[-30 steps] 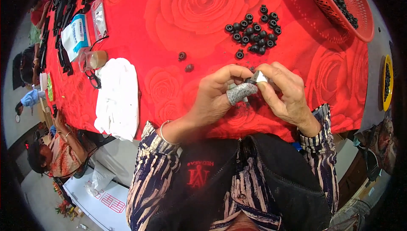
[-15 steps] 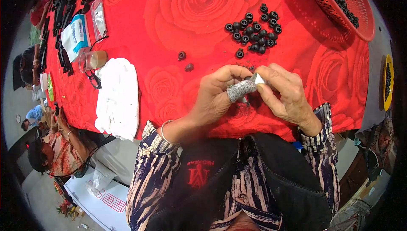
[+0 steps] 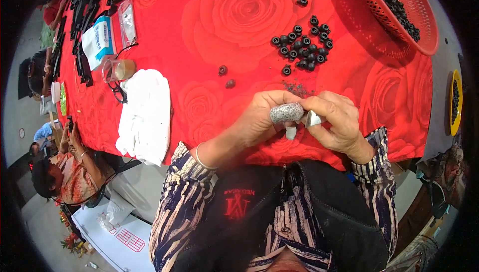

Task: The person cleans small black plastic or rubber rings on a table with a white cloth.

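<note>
My left hand [image 3: 259,117] was curled tight around a stubby grey speckled cylinder [image 3: 286,113], fingers wrapped over its near end so only the far part showed. My right hand [image 3: 339,122] came in from the other side, thumb and forefinger pinched narrow on a small pale blade-like piece [image 3: 314,118] whose tip met the cylinder's end. Both hands hovered just above the near edge of the red rose-patterned tablecloth [image 3: 209,32], close to my chest.

The cylinder looked gritty and stiff to me, something that would not slip in the palm; I judged it light enough for one hand, best held round its middle. The pale piece seemed thin and hard, so a fingertip pinch near its base suited it.

Beyond my knuckles lay a cluster of small black ring-shaped parts [image 3: 303,42], two strays [image 3: 226,76] off to the left, and dark crumbs between. A red mesh basket [image 3: 424,32] holding more black parts sat at the far right. A folded white cloth [image 3: 145,117] lay to my left, beside a clear glass [image 3: 116,69].
</note>
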Demonstrator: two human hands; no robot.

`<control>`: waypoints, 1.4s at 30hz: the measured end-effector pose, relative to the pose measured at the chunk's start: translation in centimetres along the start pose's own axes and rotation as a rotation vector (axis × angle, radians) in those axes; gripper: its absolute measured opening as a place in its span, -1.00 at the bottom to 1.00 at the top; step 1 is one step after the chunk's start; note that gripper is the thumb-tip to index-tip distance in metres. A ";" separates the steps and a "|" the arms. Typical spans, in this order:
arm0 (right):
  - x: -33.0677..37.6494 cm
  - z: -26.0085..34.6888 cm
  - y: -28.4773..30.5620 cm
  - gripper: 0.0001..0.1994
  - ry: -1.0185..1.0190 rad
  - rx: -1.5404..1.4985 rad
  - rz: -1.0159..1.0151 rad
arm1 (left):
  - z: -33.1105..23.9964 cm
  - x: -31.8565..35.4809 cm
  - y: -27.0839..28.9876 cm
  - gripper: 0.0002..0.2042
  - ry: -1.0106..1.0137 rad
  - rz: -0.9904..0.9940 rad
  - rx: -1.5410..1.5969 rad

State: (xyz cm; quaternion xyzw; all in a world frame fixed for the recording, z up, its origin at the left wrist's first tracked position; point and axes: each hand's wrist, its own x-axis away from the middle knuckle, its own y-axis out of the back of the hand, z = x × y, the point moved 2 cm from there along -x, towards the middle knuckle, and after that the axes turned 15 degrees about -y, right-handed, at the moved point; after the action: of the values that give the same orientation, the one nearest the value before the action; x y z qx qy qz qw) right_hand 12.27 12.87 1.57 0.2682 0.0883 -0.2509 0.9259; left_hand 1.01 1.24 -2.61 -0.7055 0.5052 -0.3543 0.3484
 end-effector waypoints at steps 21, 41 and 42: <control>-0.5 -0.1 1.0 -0.67 -0.205 -0.048 0.015 | -2.0 0.1 -0.9 -0.82 -0.227 -0.091 -0.310; -0.6 -1.4 0.6 -0.76 -0.243 0.084 -0.134 | -6.7 -1.8 0.2 -0.84 -1.039 -0.062 -2.144; -0.7 -1.4 0.5 -0.76 -0.237 0.081 -0.137 | -6.2 -2.1 -0.3 -0.83 -1.050 0.097 -2.119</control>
State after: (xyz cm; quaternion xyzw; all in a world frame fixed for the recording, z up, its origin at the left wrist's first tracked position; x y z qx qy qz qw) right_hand 11.89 14.27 0.82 0.2672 -0.0138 -0.3469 0.8989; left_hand -4.67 2.47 0.46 -0.6818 0.3682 0.5879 -0.2323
